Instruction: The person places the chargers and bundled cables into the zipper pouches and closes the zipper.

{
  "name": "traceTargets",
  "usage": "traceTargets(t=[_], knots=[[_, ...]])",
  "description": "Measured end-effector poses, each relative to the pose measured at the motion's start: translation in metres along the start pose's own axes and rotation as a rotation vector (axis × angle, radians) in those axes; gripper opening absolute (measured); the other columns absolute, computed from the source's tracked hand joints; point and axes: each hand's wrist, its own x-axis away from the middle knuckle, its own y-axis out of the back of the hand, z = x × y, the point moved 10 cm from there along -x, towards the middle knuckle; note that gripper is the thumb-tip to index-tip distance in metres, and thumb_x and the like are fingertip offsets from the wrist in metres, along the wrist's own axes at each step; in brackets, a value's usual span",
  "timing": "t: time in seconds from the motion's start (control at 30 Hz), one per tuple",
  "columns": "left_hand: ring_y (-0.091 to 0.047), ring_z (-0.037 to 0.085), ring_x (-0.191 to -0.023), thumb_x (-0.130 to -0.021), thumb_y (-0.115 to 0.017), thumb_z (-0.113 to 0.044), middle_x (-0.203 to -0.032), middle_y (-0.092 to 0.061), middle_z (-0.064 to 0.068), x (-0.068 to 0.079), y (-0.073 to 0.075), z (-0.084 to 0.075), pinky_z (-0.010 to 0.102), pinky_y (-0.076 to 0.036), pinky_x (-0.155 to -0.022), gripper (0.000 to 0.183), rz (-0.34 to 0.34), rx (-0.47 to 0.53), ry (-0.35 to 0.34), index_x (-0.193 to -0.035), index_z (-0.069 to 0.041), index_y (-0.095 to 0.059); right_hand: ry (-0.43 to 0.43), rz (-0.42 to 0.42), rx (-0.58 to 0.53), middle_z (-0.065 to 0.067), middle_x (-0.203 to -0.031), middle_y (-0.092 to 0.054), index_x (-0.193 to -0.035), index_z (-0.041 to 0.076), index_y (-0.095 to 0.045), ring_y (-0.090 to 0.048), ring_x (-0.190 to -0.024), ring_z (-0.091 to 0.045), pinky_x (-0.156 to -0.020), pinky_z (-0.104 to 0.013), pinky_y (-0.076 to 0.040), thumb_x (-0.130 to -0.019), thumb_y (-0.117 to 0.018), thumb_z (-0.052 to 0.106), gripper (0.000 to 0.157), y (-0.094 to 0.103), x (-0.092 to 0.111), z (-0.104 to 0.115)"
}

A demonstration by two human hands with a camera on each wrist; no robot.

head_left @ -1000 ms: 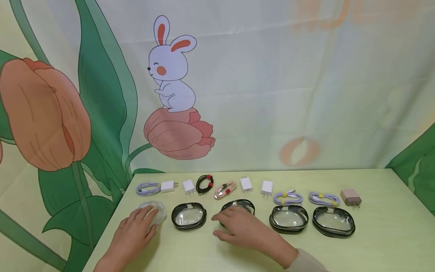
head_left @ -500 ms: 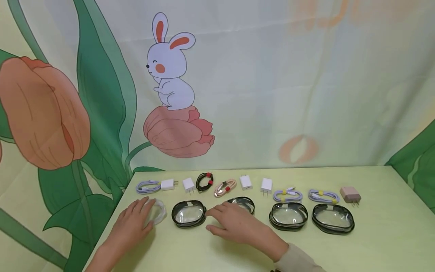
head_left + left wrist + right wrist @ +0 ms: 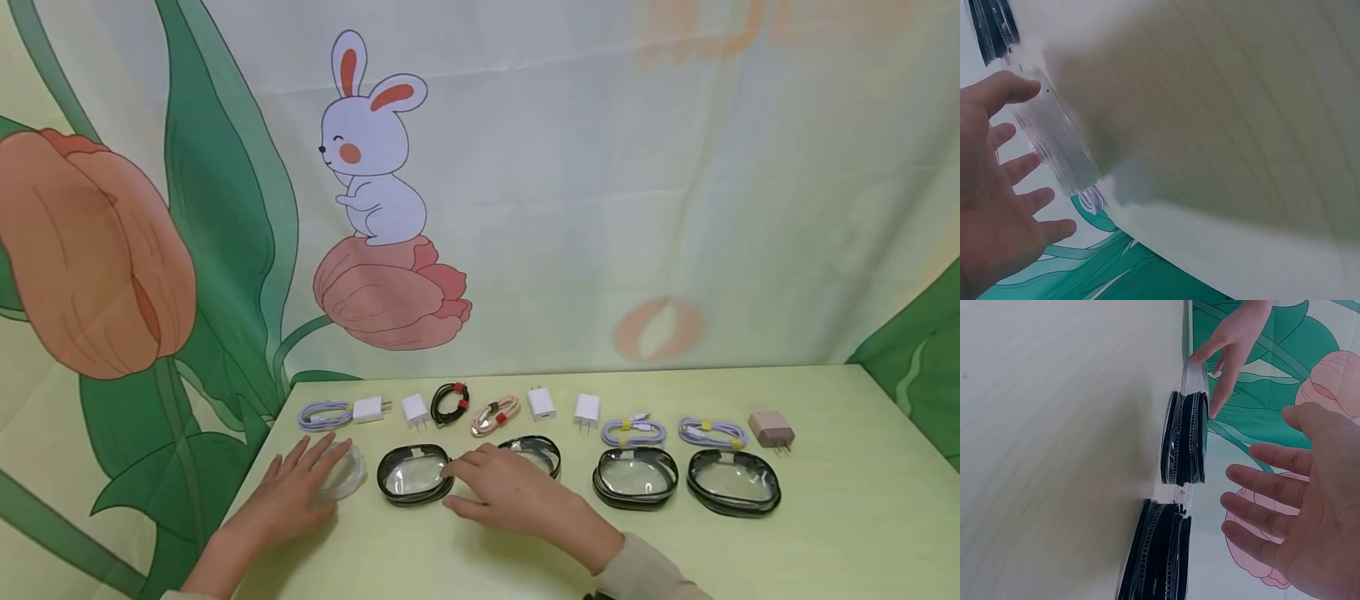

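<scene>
My left hand (image 3: 288, 492) is spread over the near left side of a clear oval case (image 3: 354, 477), fingers loosely extended. In the left wrist view the thumb and fingers lie around the clear case (image 3: 1063, 144); firm contact cannot be told. My right hand (image 3: 517, 496) hovers with relaxed fingers between two clear zip cases with black edges, the left one (image 3: 411, 477) by its fingertips and the other (image 3: 542, 452) partly hidden behind it. The right wrist view shows the palm and fingers apart from the black-edged zip cases (image 3: 1185, 440).
Two more black-edged cases stand right, one (image 3: 636, 477) beside another (image 3: 735, 482). Behind the cases lie several white charger plugs (image 3: 542, 404), a pink one (image 3: 771, 429), lilac cables (image 3: 633, 432), a black cable (image 3: 450, 404) and a pink cable (image 3: 495, 415). A printed cloth (image 3: 525, 208) hangs behind.
My right hand has drifted left, from in front of the middle black-edged case toward the one on its left. My left hand has shifted slightly left and its fingers have spread.
</scene>
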Motion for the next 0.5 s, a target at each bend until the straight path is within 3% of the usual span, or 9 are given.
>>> traceTargets(t=[0.27, 0.5], knots=[[-0.052, 0.047, -0.117, -0.085, -0.08, -0.02, -0.129, -0.053, 0.024, -0.006, 0.001, 0.007, 0.064, -0.046, -0.094, 0.071, -0.061, 0.017, 0.0, -0.146, -0.003, -0.048, -0.002, 0.01, 0.009, 0.002, -0.129, -0.067, -0.135, 0.019, -0.063, -0.061, -0.119, -0.018, -0.102, -0.035, -0.049, -0.106, -0.049, 0.046, 0.042, -0.003, -0.002, 0.001], [-0.05, 0.047, -0.103, -0.087, -0.077, -0.03, -0.123, -0.047, 0.031, -0.009, -0.003, 0.02, 0.059, -0.048, -0.088, 0.077, 0.003, 0.098, 0.128, -0.141, 0.012, -0.044, -0.003, 0.006, 0.03, 0.001, -0.129, -0.067, -0.134, 0.018, -0.064, -0.061, -0.12, -0.018, -0.103, -0.035, -0.048, -0.106, -0.049, 0.046, 0.042, 0.0, -0.004, 0.003]])
